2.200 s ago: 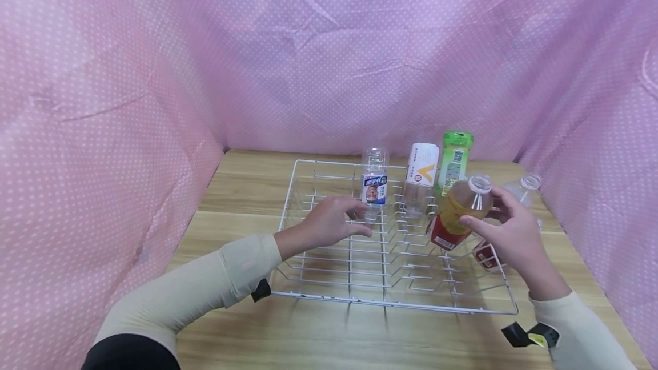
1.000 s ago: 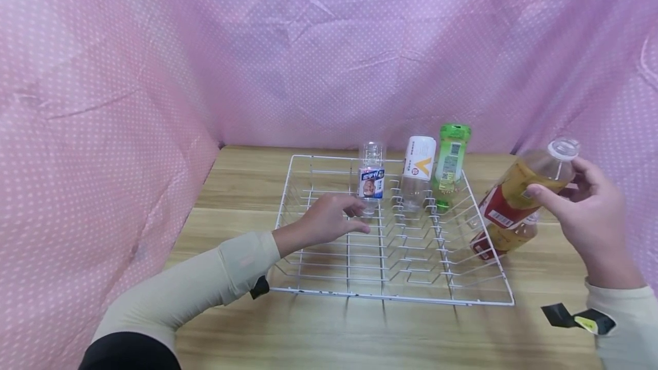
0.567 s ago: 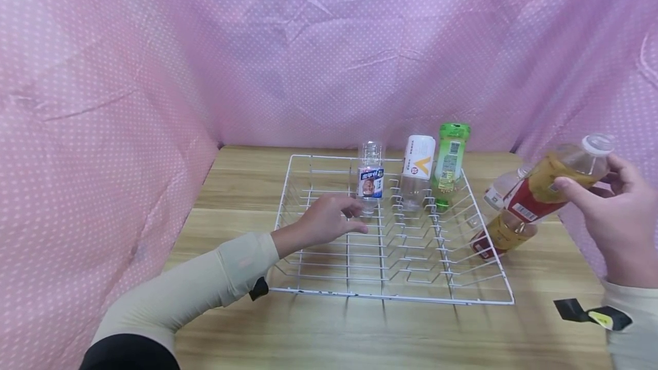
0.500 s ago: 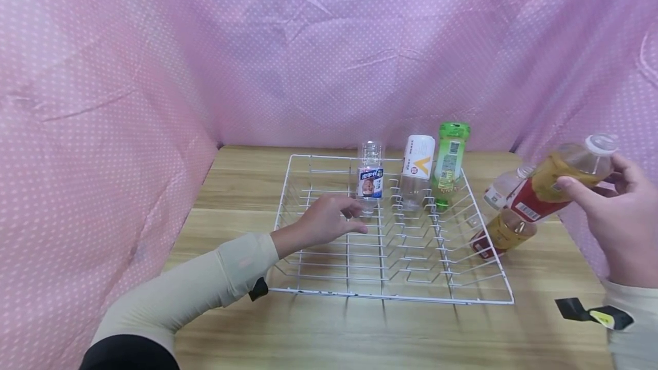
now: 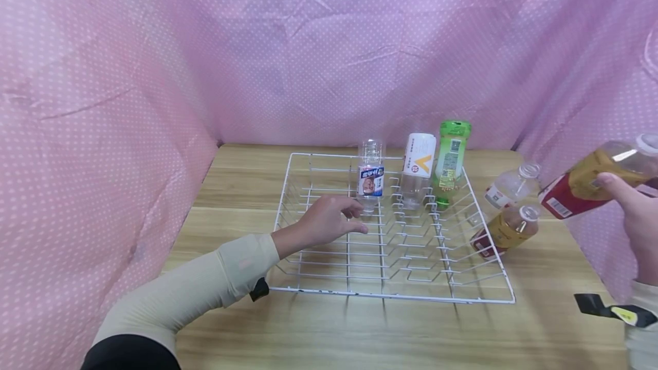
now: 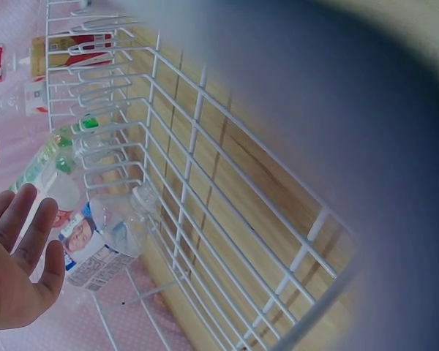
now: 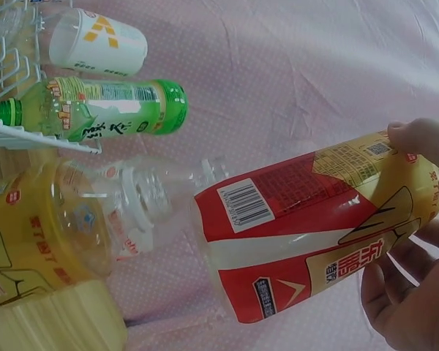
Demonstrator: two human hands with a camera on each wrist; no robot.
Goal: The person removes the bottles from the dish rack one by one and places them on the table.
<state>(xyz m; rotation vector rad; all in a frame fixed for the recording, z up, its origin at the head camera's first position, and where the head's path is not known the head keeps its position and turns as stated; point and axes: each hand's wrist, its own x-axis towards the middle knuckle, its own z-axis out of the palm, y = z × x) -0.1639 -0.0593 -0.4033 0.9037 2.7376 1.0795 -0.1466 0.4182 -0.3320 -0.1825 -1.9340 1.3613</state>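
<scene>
At the right edge of the head view my right hand [image 5: 640, 216] grips a plastic drink bottle [image 5: 581, 187] with a red and gold label. It is held tilted, neck up toward the right, beyond the rack's right side. In the right wrist view, thumb and fingers wrap the gold part of its label [image 7: 307, 227]. My left hand [image 5: 329, 218] hovers over the white wire rack [image 5: 390, 300], fingers loosely bent, holding nothing. Close to its fingertips, a clear bottle with a blue label [image 5: 371, 180] stands upside down in the rack.
Upside down along the rack's back stand a bottle with a white label [image 5: 419, 156] and a green bottle [image 5: 450, 156]. Right of the rack, on the wooden table [image 5: 319, 330], are a clear bottle [image 5: 514, 184] and another red and gold bottle [image 5: 506, 230]. Pink dotted cloth [image 5: 329, 73] hangs around.
My right hand has carried the red and gold bottle from over the rack to the far right, past the two bottles on the table. The left hand has stayed in place.
</scene>
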